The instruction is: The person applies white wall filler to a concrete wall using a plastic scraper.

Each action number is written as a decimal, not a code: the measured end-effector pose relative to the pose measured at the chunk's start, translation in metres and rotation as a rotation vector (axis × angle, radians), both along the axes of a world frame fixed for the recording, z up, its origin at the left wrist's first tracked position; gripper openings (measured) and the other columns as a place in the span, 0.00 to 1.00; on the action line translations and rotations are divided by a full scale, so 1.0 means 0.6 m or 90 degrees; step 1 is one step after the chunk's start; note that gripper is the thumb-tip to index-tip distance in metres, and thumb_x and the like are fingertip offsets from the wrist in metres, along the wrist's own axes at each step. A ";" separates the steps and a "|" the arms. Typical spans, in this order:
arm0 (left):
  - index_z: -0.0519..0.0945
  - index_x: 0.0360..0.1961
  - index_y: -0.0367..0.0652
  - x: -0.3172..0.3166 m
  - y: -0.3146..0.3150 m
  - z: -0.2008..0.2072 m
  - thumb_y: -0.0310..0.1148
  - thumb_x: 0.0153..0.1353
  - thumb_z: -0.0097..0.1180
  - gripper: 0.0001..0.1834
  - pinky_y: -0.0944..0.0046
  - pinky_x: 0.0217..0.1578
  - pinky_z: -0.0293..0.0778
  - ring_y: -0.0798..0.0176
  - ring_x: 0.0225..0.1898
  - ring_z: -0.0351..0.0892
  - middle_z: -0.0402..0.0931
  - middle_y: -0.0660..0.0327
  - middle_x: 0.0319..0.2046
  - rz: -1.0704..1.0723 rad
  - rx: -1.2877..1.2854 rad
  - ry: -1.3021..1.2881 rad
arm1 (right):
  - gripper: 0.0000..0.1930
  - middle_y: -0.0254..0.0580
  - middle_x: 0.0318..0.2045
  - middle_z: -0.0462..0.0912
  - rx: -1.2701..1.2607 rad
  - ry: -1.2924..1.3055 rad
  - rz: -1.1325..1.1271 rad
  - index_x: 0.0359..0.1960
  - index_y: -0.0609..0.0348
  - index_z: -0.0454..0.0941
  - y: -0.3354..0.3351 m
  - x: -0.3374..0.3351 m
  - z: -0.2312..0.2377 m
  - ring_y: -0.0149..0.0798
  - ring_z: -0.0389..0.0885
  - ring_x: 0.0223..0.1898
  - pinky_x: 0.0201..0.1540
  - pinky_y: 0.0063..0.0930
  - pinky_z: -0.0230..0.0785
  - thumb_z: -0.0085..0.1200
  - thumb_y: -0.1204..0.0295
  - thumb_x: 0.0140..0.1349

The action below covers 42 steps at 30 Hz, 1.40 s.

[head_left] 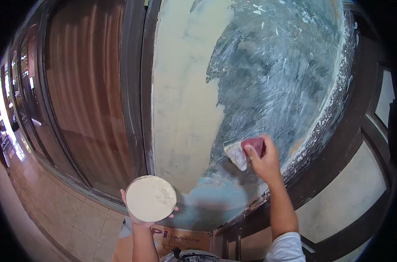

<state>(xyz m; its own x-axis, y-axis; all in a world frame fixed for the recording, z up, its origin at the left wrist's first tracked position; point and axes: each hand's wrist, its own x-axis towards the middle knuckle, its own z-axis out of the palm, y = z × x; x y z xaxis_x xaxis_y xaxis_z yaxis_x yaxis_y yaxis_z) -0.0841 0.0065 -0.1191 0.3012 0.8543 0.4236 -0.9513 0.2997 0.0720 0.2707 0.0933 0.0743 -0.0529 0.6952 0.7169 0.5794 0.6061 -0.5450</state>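
While the left hand (139, 222) holds a round container (176, 202) of cream paste (144, 201), the right hand (265, 164) grips a smeared scraper (236, 156) at the wall panel (277, 83).

The hands are well apart: the left one cups the container from beneath, fingers showing at both sides of its rim, just before the panel's lower left corner; the right one is closed around the scraper's maroon handle (254, 146), thumb on the near side, its paste-covered blade over the panel's lower middle, though whether it touches cannot be told. A cream coat (185, 83) covers the panel's left part; the rest is streaky blue-grey. Left of it stands a dark-framed window (85, 87) with a brown curtain behind, above a tiled floor (74, 218).
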 end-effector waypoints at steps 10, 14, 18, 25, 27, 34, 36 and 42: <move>0.56 0.78 0.48 -0.005 -0.021 -0.001 0.87 0.53 0.42 0.64 0.07 0.47 0.69 -0.01 0.58 0.60 0.55 0.27 0.71 -0.007 -0.038 -0.020 | 0.32 0.46 0.42 0.82 0.357 -0.290 -0.182 0.51 0.61 0.78 0.107 -0.074 0.211 0.50 0.75 0.45 0.52 0.46 0.61 0.72 0.48 0.56; 0.56 0.78 0.48 -0.010 -0.017 -0.001 0.87 0.54 0.41 0.64 0.07 0.47 0.69 0.00 0.58 0.60 0.56 0.29 0.72 0.024 -0.027 -0.017 | 0.32 0.44 0.42 0.82 0.422 -0.313 -0.184 0.50 0.60 0.79 0.126 -0.078 0.224 0.49 0.75 0.45 0.52 0.46 0.59 0.72 0.46 0.56; 0.55 0.79 0.48 -0.006 -0.008 0.012 0.87 0.54 0.40 0.65 0.07 0.48 0.68 0.00 0.59 0.60 0.54 0.28 0.72 0.017 -0.018 -0.043 | 0.32 0.43 0.43 0.83 0.450 -0.295 -0.176 0.50 0.60 0.79 0.131 -0.092 0.252 0.48 0.76 0.45 0.51 0.46 0.58 0.71 0.46 0.55; 0.53 0.79 0.46 -0.008 0.009 0.039 0.87 0.53 0.42 0.66 0.07 0.51 0.66 0.00 0.60 0.60 0.53 0.28 0.73 0.012 0.007 -0.024 | 0.31 0.42 0.40 0.83 0.535 -0.343 -0.147 0.47 0.58 0.80 0.151 -0.132 0.278 0.47 0.76 0.42 0.47 0.47 0.59 0.72 0.45 0.53; 0.53 0.79 0.46 -0.004 0.012 0.047 0.88 0.52 0.42 0.67 0.07 0.50 0.67 0.02 0.60 0.61 0.55 0.28 0.72 0.009 0.011 -0.034 | 0.31 0.42 0.39 0.83 0.551 -0.351 -0.161 0.46 0.58 0.80 0.157 -0.135 0.289 0.47 0.76 0.42 0.46 0.46 0.58 0.72 0.45 0.52; 0.54 0.79 0.46 -0.010 0.022 0.039 0.87 0.53 0.43 0.66 0.07 0.49 0.68 0.02 0.59 0.62 0.56 0.29 0.72 0.030 -0.005 -0.046 | 0.30 0.41 0.39 0.83 0.558 -0.302 -0.149 0.44 0.56 0.80 0.159 -0.148 0.300 0.48 0.76 0.42 0.46 0.46 0.58 0.71 0.45 0.52; 0.53 0.79 0.46 -0.012 0.025 0.037 0.87 0.53 0.42 0.66 0.07 0.49 0.68 0.01 0.59 0.62 0.56 0.28 0.72 0.039 -0.025 -0.016 | 0.30 0.41 0.40 0.83 0.585 -0.384 -0.146 0.44 0.57 0.80 0.163 -0.144 0.293 0.48 0.76 0.42 0.46 0.45 0.58 0.71 0.45 0.53; 0.54 0.79 0.46 -0.008 0.030 0.046 0.87 0.54 0.41 0.65 0.07 0.49 0.68 0.01 0.58 0.62 0.57 0.28 0.72 0.041 -0.019 -0.018 | 0.29 0.39 0.37 0.83 0.556 -0.280 -0.197 0.44 0.55 0.80 0.157 -0.147 0.329 0.46 0.76 0.41 0.45 0.44 0.58 0.72 0.45 0.52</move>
<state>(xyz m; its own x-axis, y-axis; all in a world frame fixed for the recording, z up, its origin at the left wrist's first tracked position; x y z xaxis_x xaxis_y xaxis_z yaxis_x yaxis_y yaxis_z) -0.0892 0.0245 -0.0917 0.2333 0.8843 0.4045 -0.9703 0.2389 0.0372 0.1823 0.1877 0.2718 -0.3404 -0.0317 0.9397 0.8199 0.4792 0.3132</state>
